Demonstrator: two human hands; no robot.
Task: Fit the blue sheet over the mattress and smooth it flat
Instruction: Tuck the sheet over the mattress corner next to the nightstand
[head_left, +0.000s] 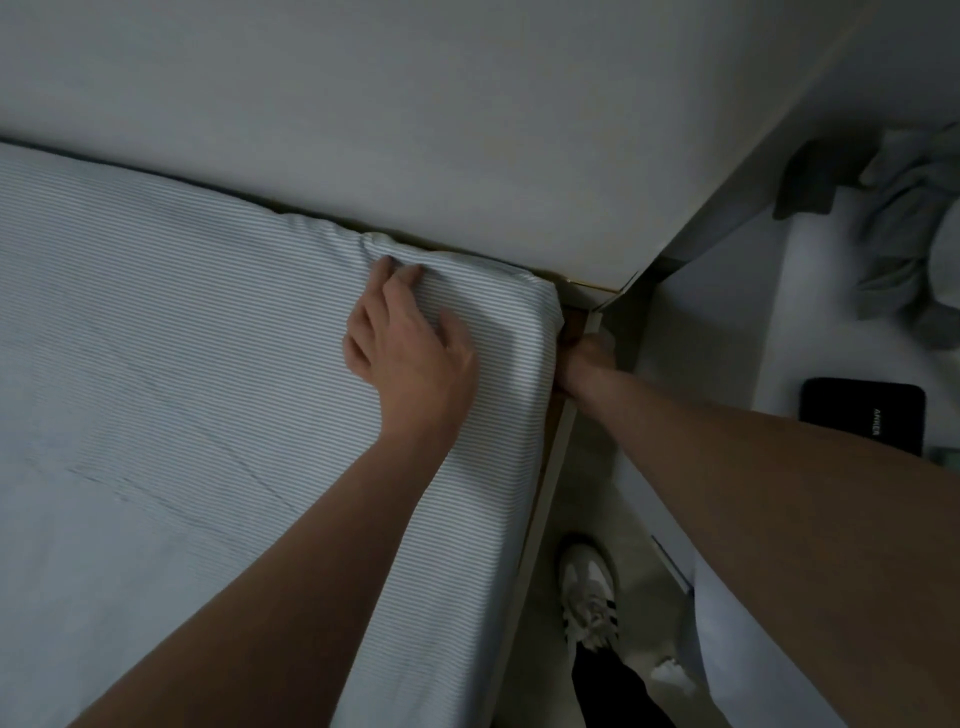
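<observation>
Left hand (410, 338) is flat on top of the mattress (543, 415) near its far corner, fingers (382, 270) spread and released, pressing the blue sheet (208, 338), which is drawn over that corner and down the side. A small bunch of cloth sits just beyond the fingertips, against the wall (415, 130). Right hand (584, 364) is down beside that corner, tucked between mattress and bed frame (550, 493); its fingers are hidden, so I can't tell their grip. A white shoe (587, 597) stands on the floor beside the frame.
</observation>
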